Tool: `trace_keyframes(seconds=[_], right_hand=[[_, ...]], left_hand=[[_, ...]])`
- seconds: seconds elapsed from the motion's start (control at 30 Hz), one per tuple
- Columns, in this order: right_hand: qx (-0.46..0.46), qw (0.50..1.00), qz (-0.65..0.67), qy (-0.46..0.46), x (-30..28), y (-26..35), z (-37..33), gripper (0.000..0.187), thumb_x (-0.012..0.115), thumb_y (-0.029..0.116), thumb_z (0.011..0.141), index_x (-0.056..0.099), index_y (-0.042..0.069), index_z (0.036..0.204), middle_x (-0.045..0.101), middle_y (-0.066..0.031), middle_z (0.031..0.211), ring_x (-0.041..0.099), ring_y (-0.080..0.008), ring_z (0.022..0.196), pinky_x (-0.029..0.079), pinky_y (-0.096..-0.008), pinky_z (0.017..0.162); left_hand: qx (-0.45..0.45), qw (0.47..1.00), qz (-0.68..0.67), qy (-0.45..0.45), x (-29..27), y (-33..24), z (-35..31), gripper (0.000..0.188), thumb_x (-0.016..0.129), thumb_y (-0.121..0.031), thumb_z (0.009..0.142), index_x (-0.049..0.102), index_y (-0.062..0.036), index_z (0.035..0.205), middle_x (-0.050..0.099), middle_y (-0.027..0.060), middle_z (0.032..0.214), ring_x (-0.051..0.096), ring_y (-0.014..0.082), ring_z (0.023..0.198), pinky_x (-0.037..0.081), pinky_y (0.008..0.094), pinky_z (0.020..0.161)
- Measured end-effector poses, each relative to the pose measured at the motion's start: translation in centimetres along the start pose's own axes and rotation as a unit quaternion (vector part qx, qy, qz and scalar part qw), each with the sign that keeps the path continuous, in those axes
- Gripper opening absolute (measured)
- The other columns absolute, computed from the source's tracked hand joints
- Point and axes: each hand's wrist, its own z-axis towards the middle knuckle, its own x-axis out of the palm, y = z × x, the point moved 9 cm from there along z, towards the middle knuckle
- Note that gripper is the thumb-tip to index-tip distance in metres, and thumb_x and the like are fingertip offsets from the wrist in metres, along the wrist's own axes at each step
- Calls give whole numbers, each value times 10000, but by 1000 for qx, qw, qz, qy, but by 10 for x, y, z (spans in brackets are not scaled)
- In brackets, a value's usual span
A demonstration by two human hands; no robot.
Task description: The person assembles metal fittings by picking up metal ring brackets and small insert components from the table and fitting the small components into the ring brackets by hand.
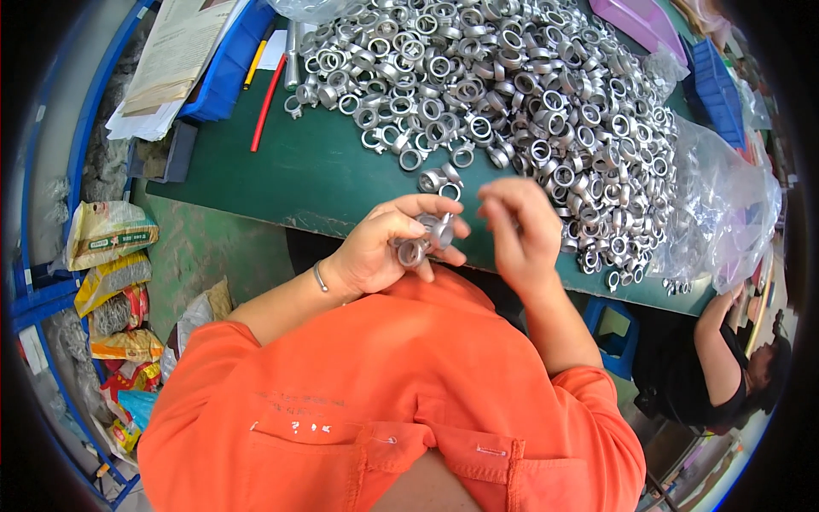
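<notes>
Close above the table's near edge, my left hand [375,243] is closed around a few small silver metal rings [413,251], which rest across its fingers. They look like the ring-shaped metal parts heaped on the table. To its right, my right hand [525,226] is raised with its fingers bent toward the thumb. Motion smears its fingertips, so I cannot make out whether anything is between them. Just beyond both hands, a few loose rings [432,180] lie on the green table [247,183], in front of a large heap of rings [512,85].
A red stick [269,104] and a yellow pen [254,65] lie left of the heap, by a blue bin [223,77] with papers. Clear plastic bags [712,200] sit at the right. Another person [708,367] is at the far right. Filled sacks [111,235] stand at the left.
</notes>
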Motion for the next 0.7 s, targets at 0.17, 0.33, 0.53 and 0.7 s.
trace_keyframes(seconds=[0.17, 0.33, 0.53, 0.7], right_hand=[[85, 991, -93, 53, 16, -30, 10, 98, 632, 75, 790, 614, 11, 862, 572, -124, 757, 564, -288, 669, 455, -336, 590], [125, 982, -108, 87, 30, -44, 5, 101, 643, 70, 769, 617, 37, 861, 565, -114, 738, 566, -293, 672, 450, -346, 591], [118, 983, -76, 116, 32, -40, -4, 111, 644, 114, 773, 607, 45, 852, 560, -108, 765, 564, -297, 690, 455, -358, 611], [94, 979, -157, 93, 28, -28, -14, 169, 690, 151, 758, 601, 9, 773, 510, -101, 722, 522, -248, 630, 432, -317, 571]], left_hand=[[-81, 992, 62, 73, -19, 17, -30, 257, 545, -34, 800, 554, 64, 1038, 593, 220, 924, 652, 277, 675, 507, 235, 420], [-192, 972, 134, -29, -77, 64, -47, 262, 546, -82, 839, 559, 45, 1068, 624, 170, 957, 662, 213, 721, 500, 206, 443], [-30, 985, 155, -63, -128, 83, 57, 294, 548, -245, 869, 560, -60, 1097, 621, 92, 950, 636, 204, 802, 500, 294, 546], [3, 985, 171, -30, -132, 94, 80, 284, 549, -239, 863, 571, -55, 1078, 625, 102, 945, 627, 223, 811, 490, 310, 597]])
